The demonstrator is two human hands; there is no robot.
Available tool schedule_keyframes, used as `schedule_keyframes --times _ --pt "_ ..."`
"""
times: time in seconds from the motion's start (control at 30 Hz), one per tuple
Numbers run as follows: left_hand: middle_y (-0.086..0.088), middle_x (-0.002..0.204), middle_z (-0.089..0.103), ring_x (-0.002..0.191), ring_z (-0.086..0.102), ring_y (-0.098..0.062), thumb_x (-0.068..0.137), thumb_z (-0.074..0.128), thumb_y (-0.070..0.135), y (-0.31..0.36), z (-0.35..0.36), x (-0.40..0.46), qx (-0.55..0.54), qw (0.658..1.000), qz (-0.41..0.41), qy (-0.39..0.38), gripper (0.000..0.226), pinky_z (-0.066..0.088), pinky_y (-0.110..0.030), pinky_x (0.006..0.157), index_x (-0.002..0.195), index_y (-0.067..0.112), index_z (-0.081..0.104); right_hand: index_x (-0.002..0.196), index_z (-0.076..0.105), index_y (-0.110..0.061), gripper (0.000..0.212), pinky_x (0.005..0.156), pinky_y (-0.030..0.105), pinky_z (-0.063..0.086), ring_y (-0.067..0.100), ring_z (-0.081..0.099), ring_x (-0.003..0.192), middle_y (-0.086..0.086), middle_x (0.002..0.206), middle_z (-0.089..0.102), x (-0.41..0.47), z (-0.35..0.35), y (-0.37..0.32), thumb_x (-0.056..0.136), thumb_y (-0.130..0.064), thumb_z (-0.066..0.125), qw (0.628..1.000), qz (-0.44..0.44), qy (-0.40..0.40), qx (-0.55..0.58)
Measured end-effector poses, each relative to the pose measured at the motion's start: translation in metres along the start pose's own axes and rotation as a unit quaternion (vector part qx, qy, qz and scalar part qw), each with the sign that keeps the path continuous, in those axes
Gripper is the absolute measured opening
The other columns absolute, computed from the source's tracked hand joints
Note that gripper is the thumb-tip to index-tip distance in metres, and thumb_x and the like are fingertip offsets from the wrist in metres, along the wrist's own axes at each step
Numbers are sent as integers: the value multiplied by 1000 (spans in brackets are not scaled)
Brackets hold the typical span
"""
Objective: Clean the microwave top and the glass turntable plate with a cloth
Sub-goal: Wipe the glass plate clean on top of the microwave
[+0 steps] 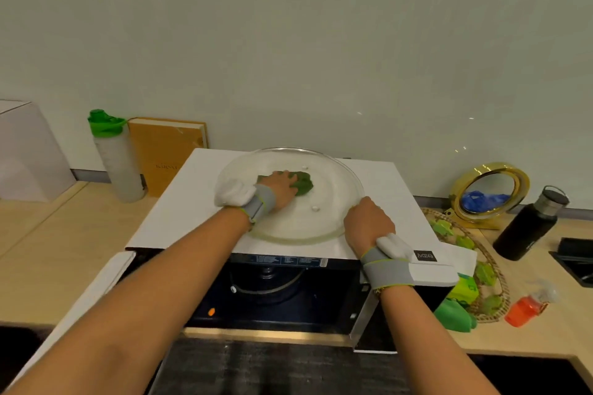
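Observation:
The round glass turntable plate [324, 183] lies flat on the white microwave top [385, 179]. My left hand [280, 187] presses a crumpled green cloth [301, 182] onto the middle of the plate, fingers spread over it. My right hand [367, 224] grips the plate's near right rim, fingers curled over the edge. Both wrists wear grey straps with white pads. The microwave door [73, 311] hangs open to the left, showing the dark cavity [272, 292] with its roller ring.
A bottle with a green lid [115, 157] and a tan book [167, 151] stand left of the microwave. To the right are a gold round mirror [491, 192], a black flask [529, 224], a wicker tray [481, 253], a second green cloth [455, 314] and an orange bottle [526, 308].

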State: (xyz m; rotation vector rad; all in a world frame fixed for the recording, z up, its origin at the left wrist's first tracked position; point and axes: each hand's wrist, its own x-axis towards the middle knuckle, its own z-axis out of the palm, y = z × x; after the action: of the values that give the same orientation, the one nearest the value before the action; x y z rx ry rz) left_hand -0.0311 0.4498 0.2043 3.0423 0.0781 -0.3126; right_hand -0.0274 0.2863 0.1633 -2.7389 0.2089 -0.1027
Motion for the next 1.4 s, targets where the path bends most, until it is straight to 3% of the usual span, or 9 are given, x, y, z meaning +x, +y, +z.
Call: schedule_keyframes --times 0.13,0.27,0.37,0.53,0.6,0.73,0.87,1.1,1.4 --pt "-5 161 1 149 4 -23 104 25 25 37 12 -8 -26 984 164 -63 51 8 -36 121 152 17 11 114 51 -4 26 87 33 43 32 59 109 15 119 60 2 0 2 94 -13 37 1000 -10 -4 0" --pt "7 159 -3 148 -5 -10 103 25 30 1 26 -48 -40 967 236 -91 51 -2 -28 120 151 23 8 113 52 -4 26 86 33 42 32 59 108 14 119 60 2 4 3 94 -9 35 1000 -13 0 -2" --pt "11 159 -1 147 -3 -6 103 26 30 -45 26 -64 -58 973 203 -88 50 -2 -24 118 150 28 10 114 52 -4 26 87 33 42 30 60 108 13 118 61 3 5 3 95 -9 35 1000 -15 6 -12" --pt "0 160 6 146 19 -24 104 24 29 -84 2 -26 -30 999 -31 -19 51 14 -32 119 152 20 8 114 51 -5 26 88 34 42 30 60 107 13 118 61 2 5 2 95 -10 35 1000 -8 3 -16" --pt "-5 160 8 146 19 -27 104 22 26 -64 -4 -8 -6 998 -63 6 51 15 -34 118 152 15 9 115 51 -4 26 89 34 42 31 59 109 13 119 61 3 5 1 95 -10 35 1000 -1 5 -15" --pt "-6 160 9 147 12 -23 104 23 21 -2 6 -10 -15 997 79 14 49 10 -31 118 151 13 13 116 51 -3 28 89 35 43 31 59 109 15 120 60 4 5 0 95 -9 34 1000 7 11 -13" --pt "4 160 0 149 -2 -15 104 24 27 1 27 -36 -46 972 221 -60 49 -3 -33 121 151 23 11 117 51 -4 28 88 33 43 30 60 108 13 119 61 4 4 2 95 -7 34 1000 4 6 -22" --pt "-11 156 19 143 23 -28 103 23 24 -35 5 19 11 998 -49 32 48 23 -38 115 149 9 20 117 51 -5 28 88 33 43 28 61 107 12 119 61 2 4 -1 95 -8 34 1000 6 1 -28" --pt "-5 160 4 148 7 -27 104 23 25 42 17 -2 -13 982 188 -33 49 9 -38 121 151 18 12 114 50 -5 25 83 32 42 30 61 104 13 117 61 3 2 3 95 -13 36 1000 -14 0 -16"
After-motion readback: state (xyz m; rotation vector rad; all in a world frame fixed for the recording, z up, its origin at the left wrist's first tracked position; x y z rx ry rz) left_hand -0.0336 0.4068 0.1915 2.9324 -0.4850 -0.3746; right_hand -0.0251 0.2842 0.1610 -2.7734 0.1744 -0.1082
